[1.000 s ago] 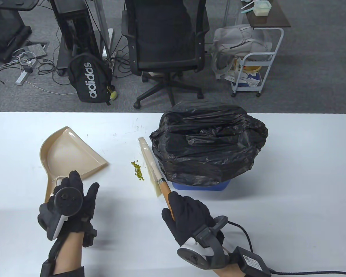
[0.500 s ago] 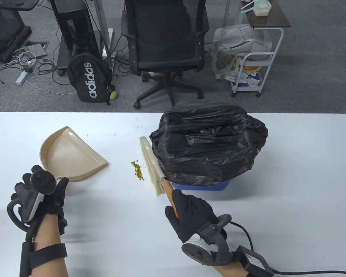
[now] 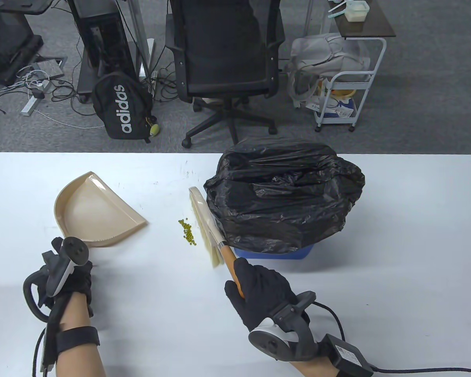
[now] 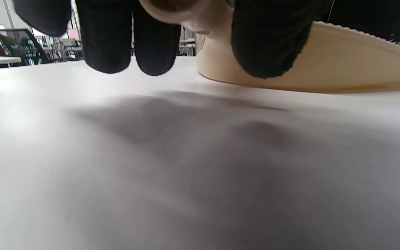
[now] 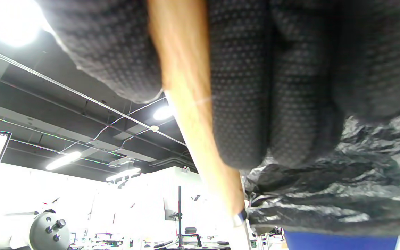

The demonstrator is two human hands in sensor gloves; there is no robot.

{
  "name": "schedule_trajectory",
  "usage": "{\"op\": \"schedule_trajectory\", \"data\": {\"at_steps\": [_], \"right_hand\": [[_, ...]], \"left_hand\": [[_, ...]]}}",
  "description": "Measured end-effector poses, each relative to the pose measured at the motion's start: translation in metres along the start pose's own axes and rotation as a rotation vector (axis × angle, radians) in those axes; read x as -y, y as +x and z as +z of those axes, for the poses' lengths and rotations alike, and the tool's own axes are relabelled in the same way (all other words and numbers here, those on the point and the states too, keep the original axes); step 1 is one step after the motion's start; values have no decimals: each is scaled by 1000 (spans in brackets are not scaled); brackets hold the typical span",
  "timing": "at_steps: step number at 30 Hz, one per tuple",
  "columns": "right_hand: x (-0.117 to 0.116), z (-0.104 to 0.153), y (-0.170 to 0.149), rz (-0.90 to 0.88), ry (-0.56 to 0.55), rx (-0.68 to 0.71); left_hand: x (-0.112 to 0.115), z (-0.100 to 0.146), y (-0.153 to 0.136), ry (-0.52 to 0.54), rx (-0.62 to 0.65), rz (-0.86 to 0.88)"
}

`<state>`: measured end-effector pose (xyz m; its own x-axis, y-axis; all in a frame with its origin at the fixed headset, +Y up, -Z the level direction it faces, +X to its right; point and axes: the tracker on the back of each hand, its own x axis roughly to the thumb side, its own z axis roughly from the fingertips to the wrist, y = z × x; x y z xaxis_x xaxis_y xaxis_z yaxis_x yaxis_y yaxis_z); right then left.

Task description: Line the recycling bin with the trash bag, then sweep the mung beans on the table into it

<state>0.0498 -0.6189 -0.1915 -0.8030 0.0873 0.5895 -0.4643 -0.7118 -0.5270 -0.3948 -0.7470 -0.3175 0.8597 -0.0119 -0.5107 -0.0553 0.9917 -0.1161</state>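
Two gloved hands are engaged: the right hand has its fingers clamped on the brush handle, the left hand curls round the dustpan handle. Mung beans lie on the table just beside the bristles, well apart from the pan. A fast stroke would likely scatter them; the black trash bag over the blue recycling bin crowds the brush.

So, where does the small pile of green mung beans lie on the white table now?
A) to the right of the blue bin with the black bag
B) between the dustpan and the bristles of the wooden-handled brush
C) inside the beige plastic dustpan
B: the green mung beans lie on the bare white table, right of the beige plastic dustpan and just left of the wooden-handled brush.
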Motion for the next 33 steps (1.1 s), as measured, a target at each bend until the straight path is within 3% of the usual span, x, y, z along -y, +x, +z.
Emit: {"op": "schedule_trajectory", "data": {"at_steps": [9,19,26,33], "right_hand": [[-1,-1,-4,0,-2,-8],[-2,-1,-9,-2,3,-25],[-3,1,-7,10,4,-13],[-3,2,-9,16,4,-13]], "left_hand": [[-14,15,0,125,90,18],[-26,67,16,162,308,-47],[-20,83,24,143,418,-31],[-10,79,9,49,463,16]]}}
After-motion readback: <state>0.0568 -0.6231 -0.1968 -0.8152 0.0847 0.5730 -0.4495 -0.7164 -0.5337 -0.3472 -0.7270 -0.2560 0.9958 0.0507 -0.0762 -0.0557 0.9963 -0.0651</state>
